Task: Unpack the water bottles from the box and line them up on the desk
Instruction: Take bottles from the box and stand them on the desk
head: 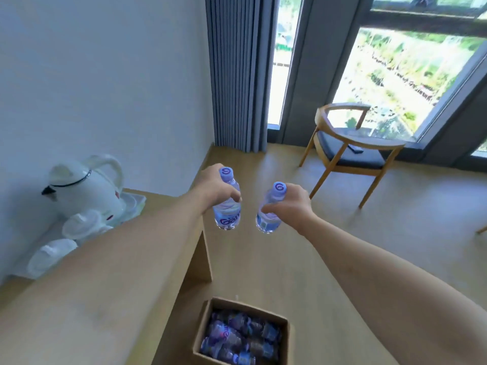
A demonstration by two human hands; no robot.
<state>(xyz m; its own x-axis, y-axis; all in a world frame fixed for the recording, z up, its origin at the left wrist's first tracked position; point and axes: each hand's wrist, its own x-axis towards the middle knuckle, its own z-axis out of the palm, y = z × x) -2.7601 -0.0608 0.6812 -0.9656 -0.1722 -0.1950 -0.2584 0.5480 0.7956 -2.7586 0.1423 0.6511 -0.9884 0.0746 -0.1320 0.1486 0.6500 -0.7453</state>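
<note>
Fingers: curled round a bottle in each hand, none spread.
Left hand (pixel 214 187): gripping the left bottle (pixel 227 204) at its shoulder, cap up, upright, past the end of the desk (pixel 87 306).
Right hand (pixel 290 206): wrapped round the right bottle (pixel 271 210), tilted slightly, over the floor (pixel 329 246).
Bottles: held in the air, apart, neither on the desk yet.
Box (pixel 241 335): open cardboard, on the floor beside the desk, more bottles lying inside.
Step in hand: carrying both across to the desktop; likely best set down base first, one just beside the other, upright before release.
Caution: far corner crowded, so row probably better begun on bare wood nearer the body.
Desk: pale wood, white kettle (pixel 87 191) and upturned cups (pixel 79 225) on a tray at the wall.
Room: wooden chair (pixel 347 151), grey curtain (pixel 237 75), large window (pixel 400 83) with greenery outside.
</note>
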